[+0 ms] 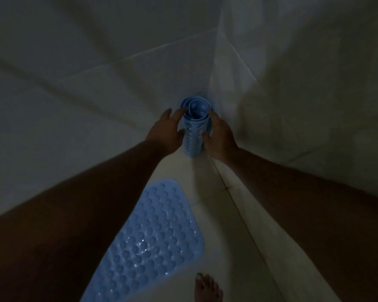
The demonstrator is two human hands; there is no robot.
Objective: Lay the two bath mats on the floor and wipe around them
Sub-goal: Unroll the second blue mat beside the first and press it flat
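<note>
A light blue bath mat rolled into a tube (194,129) stands upright in the corner where two tiled walls meet. My left hand (165,132) is at its left side with fingers spread, touching the roll. On the roll's right side my right hand (219,136) curls around it with thumb in front. A second blue bath mat (155,238), dotted with round bumps, lies flat on the pale floor below my arms. The room is dim.
Grey tiled walls (96,73) close in on the left and right of the corner. A bare foot (207,287) stands on the floor tile just right of the flat mat. A grout line runs along the floor at the right.
</note>
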